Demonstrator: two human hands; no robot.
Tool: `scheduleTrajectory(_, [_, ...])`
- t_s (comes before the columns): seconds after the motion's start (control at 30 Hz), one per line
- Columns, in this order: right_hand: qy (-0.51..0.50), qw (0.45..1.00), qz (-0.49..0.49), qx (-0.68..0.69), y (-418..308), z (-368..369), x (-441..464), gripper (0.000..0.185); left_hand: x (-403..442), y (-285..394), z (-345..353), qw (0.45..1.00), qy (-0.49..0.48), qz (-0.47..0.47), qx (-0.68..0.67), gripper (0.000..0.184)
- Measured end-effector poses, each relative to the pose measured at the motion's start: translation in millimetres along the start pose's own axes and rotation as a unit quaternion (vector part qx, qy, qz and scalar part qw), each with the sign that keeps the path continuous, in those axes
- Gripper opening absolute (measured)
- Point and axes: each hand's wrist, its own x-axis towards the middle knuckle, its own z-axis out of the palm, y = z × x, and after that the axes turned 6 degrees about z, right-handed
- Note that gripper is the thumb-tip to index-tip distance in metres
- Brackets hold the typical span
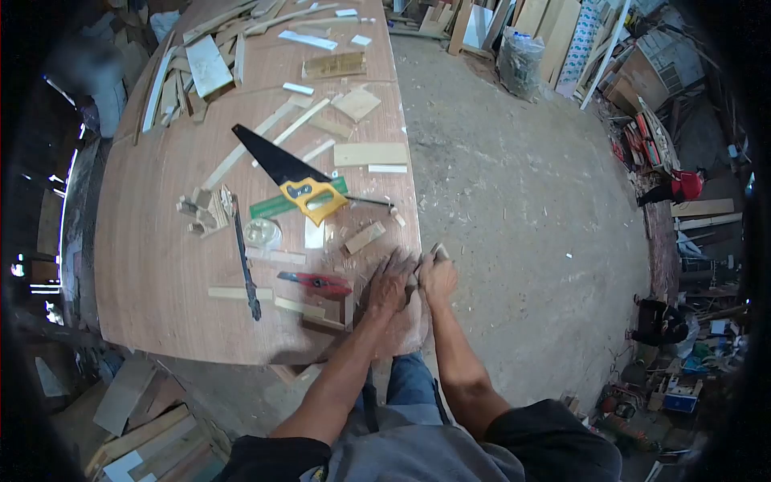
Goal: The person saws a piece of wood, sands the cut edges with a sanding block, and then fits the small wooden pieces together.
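My left hand [391,283] lies at the right edge of the worktable, its fingers pressed close together around something hidden. Right beside it, just past the edge, my right hand [438,279] is curled round a small pale piece [439,251] whose kind I cannot make out. Left of my hands lies a red utility knife [316,283], near some thin wood strips [299,307]. A small wood block [365,238] rests just beyond my left hand. Farther up, a handsaw [315,202] with a yellow handle lies across a green strip [273,206].
The worktable [152,281] carries a clear tub [262,234], a long dark tool [245,261], a notched wooden piece [205,210] and a scrap pile [209,64] at the far end. Right of it is concrete floor [514,209]; boards [554,36] lean at the back.
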Motion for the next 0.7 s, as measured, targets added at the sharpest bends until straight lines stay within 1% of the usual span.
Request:
scheduleTrajectory(0.03, [0.000, 1.000, 0.003, -0.010, -12.3, -3.4, 6.2, 0.047, 6.6, -3.5, -1.1, 1.000, 0.011, 0.005, 0.007, 0.060])
scheduleTrajectory(0.07, [0.060, 0.995, -0.061, 0.052, -13.6, -3.3, -13.7, 0.044, 6.9, -2.2, 1.8, 0.999, 0.049, 0.010, -0.021, 0.060])
scheduleTrajectory(0.1, [0.057, 0.995, -0.059, 0.051, -16.0, -5.0, -5.3, 0.044, -0.4, -0.4, 6.5, 0.996, 0.077, 0.013, -0.050, 0.061])
scheduleTrajectory(0.13, [0.014, 0.999, -0.009, 0.033, -17.0, -7.7, 6.1, 0.040, 2.1, -1.1, -6.3, 0.998, -0.003, 0.006, -0.059, 0.064])
scheduleTrajectory(0.17, [-0.026, 0.999, 0.036, 0.015, -18.2, -9.5, 15.7, 0.038, -5.4, 7.0, -10.8, 0.998, -0.010, 0.008, -0.061, 0.064])
scheduleTrajectory(0.23, [0.000, 1.000, 0.026, 0.002, -14.8, -0.7, 25.0, 0.041, -2.0, 14.7, -19.7, 0.995, 0.046, -0.027, -0.082, 0.059])
scheduleTrajectory(0.27, [0.047, 0.996, -0.047, 0.063, -2.1, 3.0, 19.5, 0.049, -1.4, 17.3, -17.0, 0.996, 0.050, -0.043, -0.064, 0.054])
scheduleTrajectory(0.3, [0.088, 0.982, -0.119, 0.120, 5.0, 1.7, 8.9, 0.057, -4.9, 23.3, -18.4, 0.996, 0.045, -0.046, -0.069, 0.054])
scheduleTrajectory(0.33, [0.084, 0.983, -0.118, 0.116, 10.7, -3.2, 7.0, 0.057, -3.7, 27.2, -20.6, 0.994, 0.047, -0.067, -0.072, 0.054])
scheduleTrajectory(0.37, [0.038, 0.974, -0.014, 0.221, 16.9, -13.9, 11.6, 0.057, -1.9, 30.1, -23.8, 0.992, 0.050, -0.087, -0.073, 0.054])
scheduleTrajectory(0.4, [-0.007, 0.942, 0.091, 0.323, 20.4, -24.9, 16.7, 0.057, -3.8, 28.6, -18.3, 0.993, 0.093, -0.061, -0.046, 0.061])
scheduleTrajectory(0.43, [-0.003, 0.942, 0.092, 0.322, 30.1, -27.5, 24.3, 0.057, -4.9, 28.4, -21.4, 0.993, 0.093, -0.058, -0.048, 0.061])
scheduleTrajectory(0.5, [-0.010, 0.955, 0.110, 0.274, 42.1, -30.6, 34.4, 0.056, -7.8, 25.6, -24.4, 0.990, 0.061, -0.078, -0.099, 0.064])
scheduleTrajectory(0.53, [-0.009, 0.956, 0.114, 0.272, 45.7, -30.1, 32.7, 0.056, -7.7, 21.2, -20.0, 0.990, 0.066, -0.061, -0.108, 0.057])
scheduleTrajectory(0.57, [0.000, 0.978, 0.049, 0.203, 47.1, -26.1, 30.9, 0.055, -6.3, 19.2, -17.1, 0.990, 0.063, -0.061, -0.109, 0.057])
scheduleTrajectory(0.6, [0.009, 0.991, -0.018, 0.133, 42.7, -23.3, 28.3, 0.054, -3.2, 17.1, -18.4, 0.985, 0.042, -0.081, -0.149, 0.051])
scheduleTrajectory(0.63, [0.007, 0.991, -0.017, 0.132, 27.8, -27.8, 19.9, 0.054, -3.2, 16.8, -19.9, 0.977, 0.020, -0.101, -0.188, 0.045])
scheduleTrajectory(0.7, [-0.029, 0.999, -0.021, -0.001, -15.3, -41.4, 1.3, 0.051, -4.6, 29.3, -41.5, 0.979, 0.010, -0.112, -0.170, 0.044])
